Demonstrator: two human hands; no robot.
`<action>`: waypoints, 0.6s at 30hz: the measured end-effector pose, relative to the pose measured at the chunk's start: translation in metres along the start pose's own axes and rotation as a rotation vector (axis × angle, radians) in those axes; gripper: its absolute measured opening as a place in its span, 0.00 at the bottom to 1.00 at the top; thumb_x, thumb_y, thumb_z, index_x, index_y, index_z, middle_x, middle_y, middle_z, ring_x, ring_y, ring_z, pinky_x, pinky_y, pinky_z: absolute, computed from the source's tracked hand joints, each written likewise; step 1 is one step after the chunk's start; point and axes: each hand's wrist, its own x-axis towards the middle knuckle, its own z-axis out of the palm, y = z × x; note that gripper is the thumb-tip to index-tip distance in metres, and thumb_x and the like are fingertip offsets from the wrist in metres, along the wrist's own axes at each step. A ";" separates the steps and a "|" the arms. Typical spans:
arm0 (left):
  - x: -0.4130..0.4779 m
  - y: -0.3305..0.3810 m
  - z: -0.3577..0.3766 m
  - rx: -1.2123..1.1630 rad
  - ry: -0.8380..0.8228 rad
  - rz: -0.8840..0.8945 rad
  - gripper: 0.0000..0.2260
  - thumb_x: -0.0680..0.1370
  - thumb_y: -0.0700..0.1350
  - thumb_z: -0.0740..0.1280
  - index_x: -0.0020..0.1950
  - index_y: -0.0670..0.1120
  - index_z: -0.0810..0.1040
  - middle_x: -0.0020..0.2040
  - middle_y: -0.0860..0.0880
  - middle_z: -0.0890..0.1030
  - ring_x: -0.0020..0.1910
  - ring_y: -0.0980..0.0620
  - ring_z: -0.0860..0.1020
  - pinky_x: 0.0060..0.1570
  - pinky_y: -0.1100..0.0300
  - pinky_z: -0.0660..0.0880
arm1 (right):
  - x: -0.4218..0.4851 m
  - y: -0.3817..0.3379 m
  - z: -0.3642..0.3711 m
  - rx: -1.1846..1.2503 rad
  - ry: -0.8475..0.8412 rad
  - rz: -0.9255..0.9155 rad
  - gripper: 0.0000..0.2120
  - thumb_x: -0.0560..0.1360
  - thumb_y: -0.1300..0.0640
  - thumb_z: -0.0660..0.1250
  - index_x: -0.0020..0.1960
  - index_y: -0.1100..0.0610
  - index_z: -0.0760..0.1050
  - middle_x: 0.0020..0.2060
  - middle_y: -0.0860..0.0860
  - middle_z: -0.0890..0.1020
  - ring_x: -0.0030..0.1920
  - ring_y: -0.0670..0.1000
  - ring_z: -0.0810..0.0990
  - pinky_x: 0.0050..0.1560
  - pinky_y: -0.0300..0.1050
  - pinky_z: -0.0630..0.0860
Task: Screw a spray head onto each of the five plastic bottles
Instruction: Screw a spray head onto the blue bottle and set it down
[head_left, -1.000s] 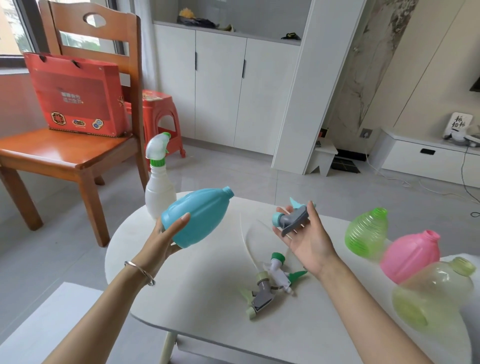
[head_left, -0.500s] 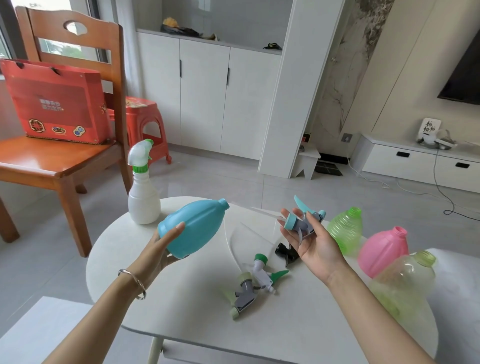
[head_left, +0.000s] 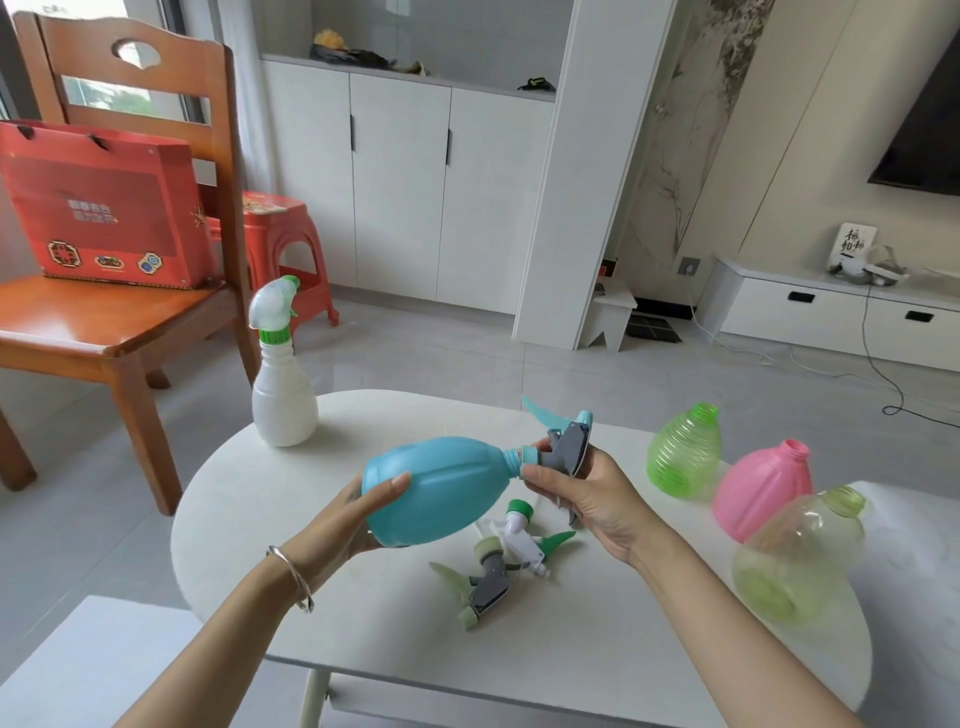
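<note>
My left hand (head_left: 358, 519) grips the base of a blue bottle (head_left: 441, 488) held sideways above the white table (head_left: 363, 613). My right hand (head_left: 582, 493) holds a grey and blue spray head (head_left: 563, 447) with its collar against the bottle's neck. A white bottle (head_left: 283, 395) with a spray head on it stands at the table's far left. A green bottle (head_left: 683, 452), a pink bottle (head_left: 761, 491) and a clear yellowish bottle (head_left: 800, 556) lie headless at the right. Two loose spray heads, a white and green one (head_left: 524, 538) and a grey one (head_left: 485, 587), lie under the blue bottle.
A wooden chair (head_left: 119, 312) with a red box (head_left: 104, 208) stands at the left, a red stool (head_left: 280, 244) behind it. A low white surface (head_left: 78, 660) sits at the lower left. White cabinets line the back wall.
My right hand brought the spray head left to the blue bottle's neck. My left hand turned the bottle so its neck points right toward that head.
</note>
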 end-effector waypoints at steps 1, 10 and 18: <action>0.001 0.000 0.000 0.002 0.001 -0.004 0.37 0.57 0.67 0.76 0.63 0.58 0.74 0.58 0.52 0.83 0.56 0.49 0.81 0.46 0.57 0.81 | 0.000 -0.001 0.001 -0.034 -0.004 -0.019 0.12 0.66 0.67 0.74 0.46 0.58 0.76 0.38 0.49 0.81 0.36 0.42 0.80 0.36 0.32 0.75; 0.006 -0.003 0.003 0.084 0.044 -0.097 0.33 0.61 0.71 0.64 0.59 0.53 0.74 0.44 0.45 0.85 0.38 0.47 0.82 0.34 0.56 0.79 | -0.001 -0.004 -0.004 -0.217 -0.088 -0.054 0.13 0.66 0.66 0.75 0.49 0.58 0.80 0.40 0.45 0.85 0.40 0.40 0.81 0.36 0.29 0.73; 0.004 -0.002 0.002 0.035 -0.004 0.129 0.38 0.62 0.54 0.78 0.68 0.60 0.65 0.59 0.53 0.81 0.58 0.52 0.80 0.52 0.60 0.79 | 0.006 0.003 -0.005 -0.078 -0.030 0.003 0.14 0.67 0.64 0.74 0.52 0.63 0.79 0.43 0.51 0.84 0.42 0.47 0.83 0.44 0.38 0.79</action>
